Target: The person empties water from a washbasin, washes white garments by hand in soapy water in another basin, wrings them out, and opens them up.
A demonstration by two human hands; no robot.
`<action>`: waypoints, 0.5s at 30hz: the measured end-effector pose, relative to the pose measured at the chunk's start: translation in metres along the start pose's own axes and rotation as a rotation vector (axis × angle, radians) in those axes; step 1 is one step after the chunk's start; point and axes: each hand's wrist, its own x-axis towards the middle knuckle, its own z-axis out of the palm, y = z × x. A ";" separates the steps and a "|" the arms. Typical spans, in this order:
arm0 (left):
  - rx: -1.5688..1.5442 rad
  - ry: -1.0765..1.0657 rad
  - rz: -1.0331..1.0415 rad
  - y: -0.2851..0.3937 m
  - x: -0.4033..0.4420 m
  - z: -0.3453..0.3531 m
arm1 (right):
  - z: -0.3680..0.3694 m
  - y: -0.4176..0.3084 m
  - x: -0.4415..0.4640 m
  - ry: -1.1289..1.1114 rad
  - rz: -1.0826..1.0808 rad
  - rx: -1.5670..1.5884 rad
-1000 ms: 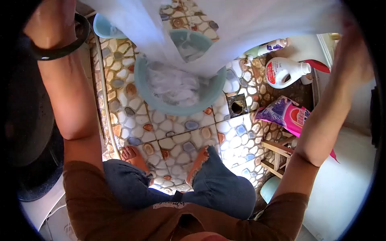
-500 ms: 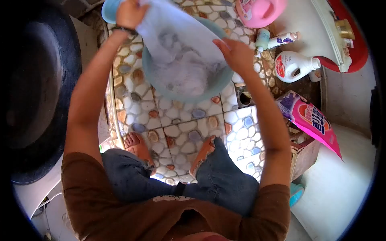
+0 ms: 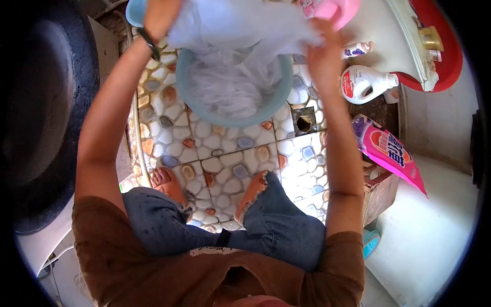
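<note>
A white cloth (image 3: pixel 235 25) is stretched between my hands near the top of the head view, its lower part hanging into a light blue basin (image 3: pixel 225 121). My left hand (image 3: pixel 162 18) is closed on the cloth's left side, its fingertips cut off by the top edge. On the right side, my right hand (image 3: pixel 325 53) grips the cloth with bent fingers, somewhat blurred by motion. More white fabric (image 3: pixel 227 87) lies bunched and wet-looking inside the basin, below both hands.
A floor drain (image 3: pixel 304 123) lies right of the basin. Farther right are a white detergent bottle (image 3: pixel 365 84), a pink jug (image 3: pixel 337 11) and a pink detergent bag (image 3: pixel 391 151). A large dark round basin (image 3: pixel 84 117) stands left. The floor (image 3: pixel 230 163) is pebble-patterned.
My right hand has moved right and slightly up, pulling the cloth wider. The cloth is lifted higher, so more of the basin and its fabric shows. My left hand has risen a little.
</note>
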 end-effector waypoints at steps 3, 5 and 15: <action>-0.498 -0.166 -0.325 -0.019 -0.015 0.016 | 0.096 0.035 -0.110 -1.241 0.474 -0.010; -0.537 0.047 -0.218 0.003 -0.014 0.015 | 0.115 0.039 -0.148 -1.033 0.565 0.213; -0.463 -0.007 0.053 0.127 0.012 -0.065 | -0.028 -0.013 0.043 -0.087 0.728 0.916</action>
